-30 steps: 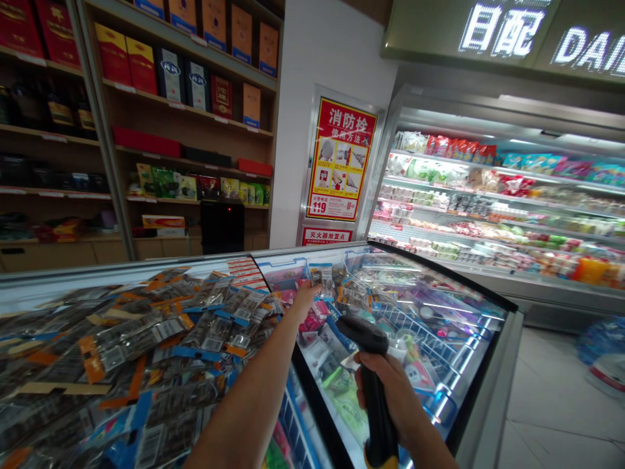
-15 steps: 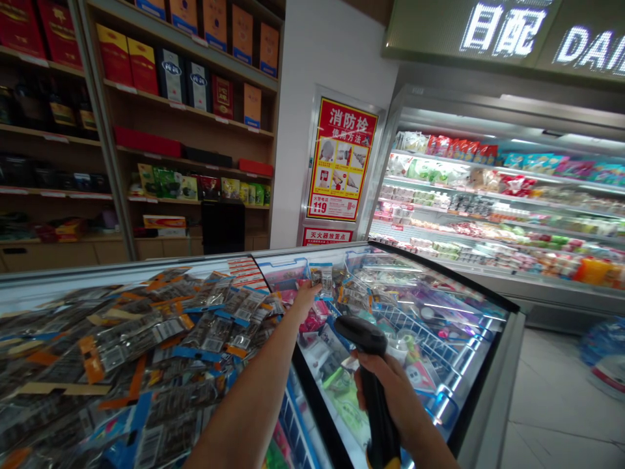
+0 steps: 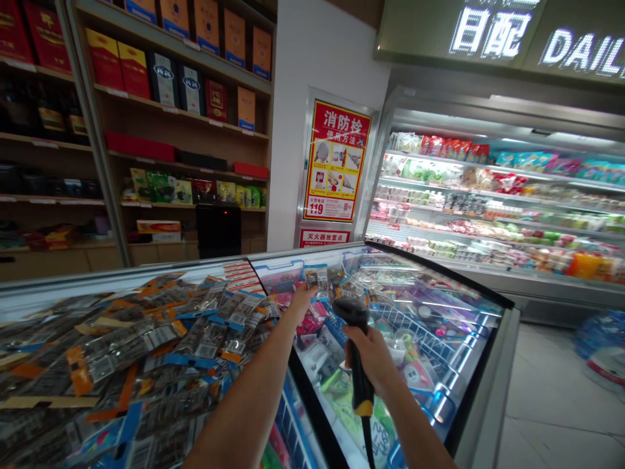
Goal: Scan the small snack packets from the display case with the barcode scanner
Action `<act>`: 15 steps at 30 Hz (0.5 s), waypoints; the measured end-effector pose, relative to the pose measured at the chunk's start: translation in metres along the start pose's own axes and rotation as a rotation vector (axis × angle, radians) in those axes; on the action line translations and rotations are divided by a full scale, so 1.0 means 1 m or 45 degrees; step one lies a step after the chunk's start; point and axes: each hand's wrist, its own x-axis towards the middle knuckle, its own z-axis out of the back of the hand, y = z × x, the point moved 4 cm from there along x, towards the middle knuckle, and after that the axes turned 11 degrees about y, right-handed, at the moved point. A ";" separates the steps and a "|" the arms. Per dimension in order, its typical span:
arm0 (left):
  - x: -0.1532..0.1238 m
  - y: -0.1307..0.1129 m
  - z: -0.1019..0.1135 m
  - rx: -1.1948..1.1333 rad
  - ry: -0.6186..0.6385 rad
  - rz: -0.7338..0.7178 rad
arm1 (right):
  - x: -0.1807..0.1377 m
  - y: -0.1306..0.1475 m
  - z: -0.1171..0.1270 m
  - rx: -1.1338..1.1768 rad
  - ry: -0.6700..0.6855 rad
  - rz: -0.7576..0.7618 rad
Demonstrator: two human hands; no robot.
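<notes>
My left hand (image 3: 303,298) reaches far forward over the freezer, its fingers closed on a small clear packet (image 3: 319,277) with a blue header strip and a barcode label. In my right hand (image 3: 368,355) is a black barcode scanner (image 3: 359,374) with a yellow band at its base and a cable running down. The scanner's head points away from me, close below and right of the packet. A big heap of similar packets (image 3: 205,339) with orange and blue headers lies on the left. Under both hands, the freezer (image 3: 322,417) holds bagged goods behind glass.
A blue wire basket divider (image 3: 420,329) stands inside the freezer. Behind are wooden shelves of boxes (image 3: 161,81), a red fire-hydrant poster (image 3: 336,159) and a lit dairy cooler (image 3: 488,195). Wrapped water bottles (image 3: 605,345) sit on the tiled floor at right.
My right hand has moved the scanner forward and slightly left, toward the packet, showing its base and cable. My left hand still holds the packet. The view has shifted slightly.
</notes>
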 end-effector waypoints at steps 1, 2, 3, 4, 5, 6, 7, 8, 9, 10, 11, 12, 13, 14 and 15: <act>0.001 0.001 0.001 -0.005 -0.007 -0.001 | -0.001 -0.002 -0.002 0.009 0.014 -0.007; 0.002 0.001 0.003 -0.011 -0.015 0.001 | -0.004 -0.004 -0.003 0.017 0.031 -0.022; 0.002 0.002 0.004 -0.019 -0.020 0.008 | -0.008 -0.007 -0.004 0.023 0.050 -0.043; 0.003 0.003 0.004 -0.031 -0.018 0.020 | -0.012 -0.008 -0.005 0.029 0.071 -0.066; 0.003 0.003 0.005 -0.043 -0.014 0.033 | -0.016 -0.009 -0.005 0.036 0.090 -0.082; 0.003 0.004 0.004 -0.054 -0.009 0.044 | -0.020 -0.009 -0.004 0.040 0.102 -0.088; 0.003 0.004 0.004 -0.061 -0.007 0.048 | -0.023 -0.008 -0.004 0.040 0.112 -0.089; 0.003 0.004 0.004 -0.062 -0.006 0.048 | -0.025 -0.007 -0.003 0.040 0.117 -0.089; 0.003 0.005 0.004 -0.060 -0.007 0.043 | -0.027 -0.006 -0.002 0.039 0.122 -0.091; 0.003 0.005 0.003 -0.056 -0.006 0.039 | -0.028 -0.005 -0.002 0.040 0.124 -0.093; 0.004 0.005 0.003 -0.056 -0.003 0.034 | -0.029 -0.005 -0.002 0.044 0.131 -0.097; 0.004 0.006 0.003 -0.057 0.002 0.031 | -0.029 -0.004 -0.002 0.050 0.137 -0.100; 0.004 0.006 0.003 -0.056 0.007 0.031 | -0.030 -0.004 -0.003 0.055 0.142 -0.099; 0.005 0.007 0.003 -0.050 0.011 0.032 | -0.030 -0.005 -0.003 0.057 0.144 -0.094; 0.006 0.007 0.003 -0.043 0.014 0.033 | -0.030 -0.005 -0.003 0.056 0.145 -0.089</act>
